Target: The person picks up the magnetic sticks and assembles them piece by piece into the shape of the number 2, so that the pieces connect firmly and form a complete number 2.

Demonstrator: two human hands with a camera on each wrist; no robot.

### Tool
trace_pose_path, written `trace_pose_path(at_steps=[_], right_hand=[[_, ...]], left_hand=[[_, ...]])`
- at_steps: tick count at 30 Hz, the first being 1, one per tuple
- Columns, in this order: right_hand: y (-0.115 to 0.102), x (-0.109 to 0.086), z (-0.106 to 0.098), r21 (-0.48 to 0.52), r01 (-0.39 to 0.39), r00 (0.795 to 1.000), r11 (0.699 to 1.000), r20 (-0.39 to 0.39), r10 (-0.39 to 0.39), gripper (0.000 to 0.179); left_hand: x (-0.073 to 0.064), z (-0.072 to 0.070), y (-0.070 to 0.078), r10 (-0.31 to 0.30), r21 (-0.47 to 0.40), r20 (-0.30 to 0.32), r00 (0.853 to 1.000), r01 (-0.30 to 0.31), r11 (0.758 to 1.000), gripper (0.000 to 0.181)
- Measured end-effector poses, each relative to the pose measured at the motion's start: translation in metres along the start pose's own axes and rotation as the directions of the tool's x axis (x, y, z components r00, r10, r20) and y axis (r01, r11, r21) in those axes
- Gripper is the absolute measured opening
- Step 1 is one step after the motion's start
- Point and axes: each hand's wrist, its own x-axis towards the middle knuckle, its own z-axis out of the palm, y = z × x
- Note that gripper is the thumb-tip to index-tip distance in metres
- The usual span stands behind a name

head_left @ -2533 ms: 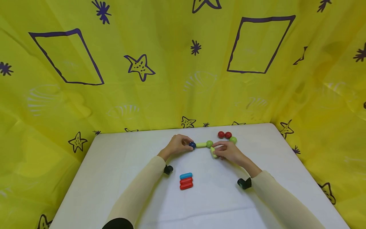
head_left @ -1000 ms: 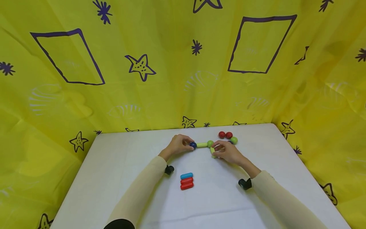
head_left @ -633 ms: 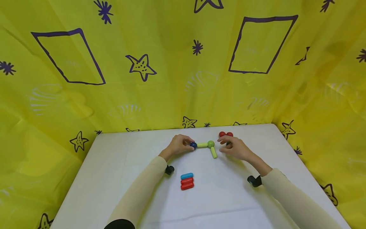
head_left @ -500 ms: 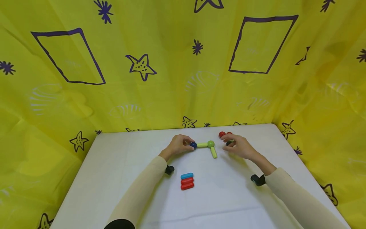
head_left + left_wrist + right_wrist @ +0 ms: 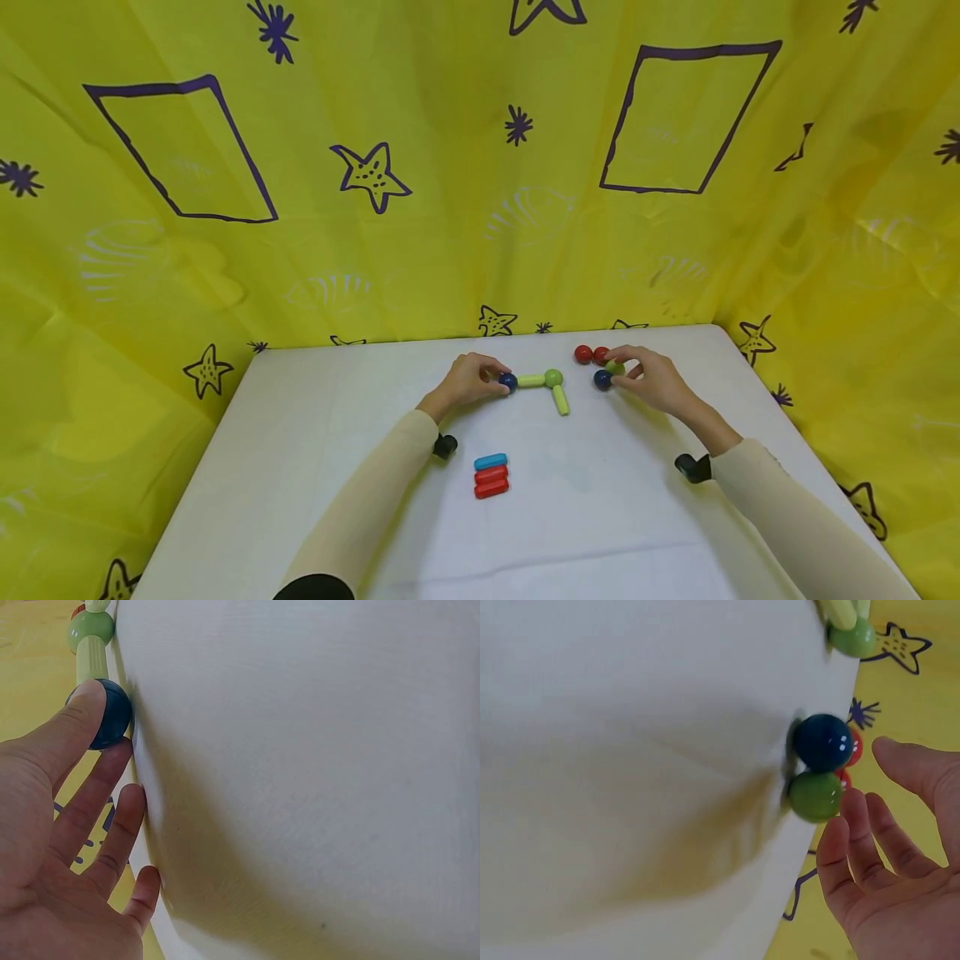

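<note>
My left hand (image 5: 467, 379) pinches a dark blue ball (image 5: 114, 712) between thumb and fingers. From that ball a light green rod (image 5: 532, 381) runs right to a green ball (image 5: 553, 377), where a second light green rod (image 5: 561, 401) angles toward the front. Farther right, my right hand (image 5: 652, 379) is spread around a loose green ball (image 5: 815, 797). Its fingertips are right at that ball while the thumb stands apart in the right wrist view. A loose dark blue ball (image 5: 602, 380) sits beside the green one.
Two red balls (image 5: 583, 354) lie behind the loose pair, near the back edge of the white table (image 5: 337, 500). Toward the front are a blue rod (image 5: 491, 461) and two red rods (image 5: 491, 489) in a stack-like row. A yellow patterned curtain (image 5: 450, 250) encloses the table.
My right hand has let go of the second light green rod, now joined to the green ball, and moved right to the loose balls. The left hand keeps its hold on the blue ball.
</note>
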Motion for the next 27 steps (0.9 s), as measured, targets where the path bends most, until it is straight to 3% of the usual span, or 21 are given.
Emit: trace_pose_path(at_steps=[5, 15, 27], right_hand=[[0.013, 0.003, -0.003, -0.041, -0.026, 1.0, 0.999, -0.015, 0.025, 0.039], [0.034, 0.009, 0.003, -0.018, -0.08, 0.996, 0.997, 0.046, 0.081, 0.038], [0.041, 0.011, 0.009, 0.002, -0.1, 0.994, 0.995, 0.032, 0.1, 0.03]], left_hand=[[0.0, 0.0, 0.0, -0.01, 0.003, -0.001, 1.0, 0.01, 1.0, 0.031], [0.0, 0.0, 0.001, -0.004, 0.009, -0.002, 1.0, 0.004, 1.0, 0.033], [0.0, 0.001, 0.0, -0.012, 0.009, -0.006, 1.0, 0.012, 1.0, 0.033]])
